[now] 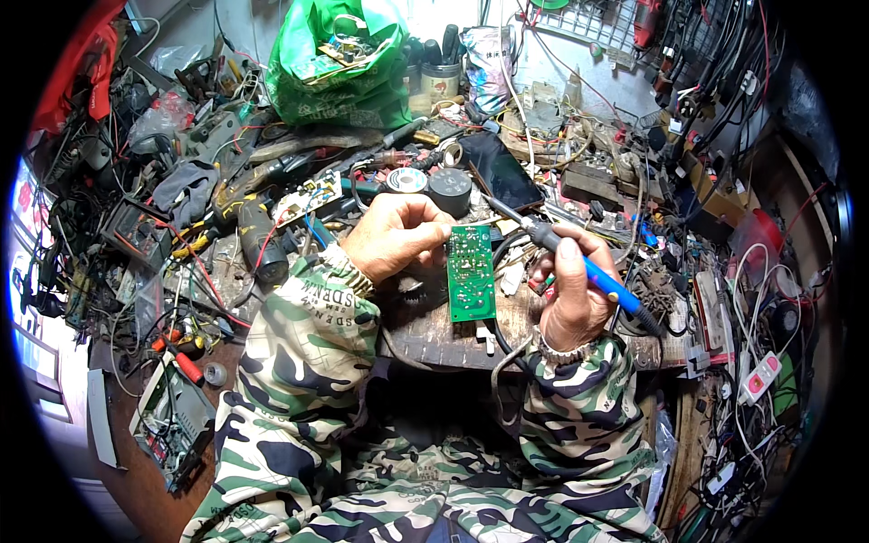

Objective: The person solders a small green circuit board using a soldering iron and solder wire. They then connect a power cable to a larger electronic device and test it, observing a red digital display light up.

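A green circuit board (471, 276) is held up over the front of the wooden bench (421, 337), its soldered side showing. My left hand (398, 237) pinches it by its upper left edge; whether a wire or part sits in the same pinch is too small to tell. In my right hand (577, 288) is a soldering iron (605, 282) with a blue handle, gripped like a pen. Its metal shaft points up and left, the tip lying beyond the board's upper right corner, apart from it. Behind the board stand a solder spool (406, 180) and a round black tin (449, 191).
A green bag (339, 72) full of parts stands at the back. To the left lie a cordless drill (258, 240) and tangled wires. A dark flat panel (502, 172) leans behind the iron. Cables and a white power strip (760, 378) fill the right side.
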Motion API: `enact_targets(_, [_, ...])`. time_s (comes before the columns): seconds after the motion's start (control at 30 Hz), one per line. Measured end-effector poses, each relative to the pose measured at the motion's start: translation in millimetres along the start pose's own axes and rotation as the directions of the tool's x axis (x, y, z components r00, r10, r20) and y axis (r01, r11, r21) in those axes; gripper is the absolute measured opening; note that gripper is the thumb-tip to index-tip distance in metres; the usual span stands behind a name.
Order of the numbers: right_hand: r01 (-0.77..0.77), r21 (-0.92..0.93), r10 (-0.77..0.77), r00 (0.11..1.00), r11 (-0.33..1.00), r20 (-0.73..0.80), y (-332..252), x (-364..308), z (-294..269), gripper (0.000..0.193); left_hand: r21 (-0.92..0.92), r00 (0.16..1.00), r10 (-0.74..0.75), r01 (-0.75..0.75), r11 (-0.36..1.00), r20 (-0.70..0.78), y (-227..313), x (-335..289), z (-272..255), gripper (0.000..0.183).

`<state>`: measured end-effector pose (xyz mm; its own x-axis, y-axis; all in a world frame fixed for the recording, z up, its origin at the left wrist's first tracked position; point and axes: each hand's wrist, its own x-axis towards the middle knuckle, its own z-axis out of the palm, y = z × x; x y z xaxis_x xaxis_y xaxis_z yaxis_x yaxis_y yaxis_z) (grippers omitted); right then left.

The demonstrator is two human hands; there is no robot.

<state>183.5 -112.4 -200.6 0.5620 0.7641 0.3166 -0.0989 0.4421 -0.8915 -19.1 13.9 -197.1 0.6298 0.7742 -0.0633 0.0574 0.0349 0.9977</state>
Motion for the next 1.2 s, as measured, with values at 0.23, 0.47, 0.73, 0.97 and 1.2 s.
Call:
enact_targets(0.23, [0.014, -0.038, -0.016, 0.999, 0.999, -0.040, 3.6, 1.5, -3.1, 0.030, 0.025, 1.000, -0.010, 0.010, 1.000, -0.010, 1.3, -1.3, 0.5, 0.014])
enact_targets(0.47, [0.031, -0.033, -0.034, 0.997, 0.999, -0.071, 7.0, 0.0, -5.9, 0.024, 0.005, 1.000, 0.007, -0.007, 1.000, 0.009, -3.9, 0.6, -1.5, 0.015])
enact_targets(0.73, [-0.227, 0.194, 0.248, 0.965, 0.954, -0.090, 5.7, 9.2, -12.6, 0.022, 0.013, 1.000, -0.002, 0.002, 1.000, 0.019, -5.4, 0.5, -3.4, 0.015])
enact_targets(0.97, [-0.311, 0.258, 0.342, 0.936, 0.915, -0.087, 9.4, 13.5, -17.4, 0.020, 0.051, 1.000, -0.017, 0.017, 0.999, 0.005, -2.4, -0.6, -2.1, 0.016])
enact_targets(1.2, [-0.327, 0.221, 0.351, 0.933, 0.919, -0.080, 11.6, 13.5, -20.1, 0.023, 0.043, 0.999, -0.051, 0.051, 0.998, -0.001, -0.7, -1.0, -1.8, 0.015])
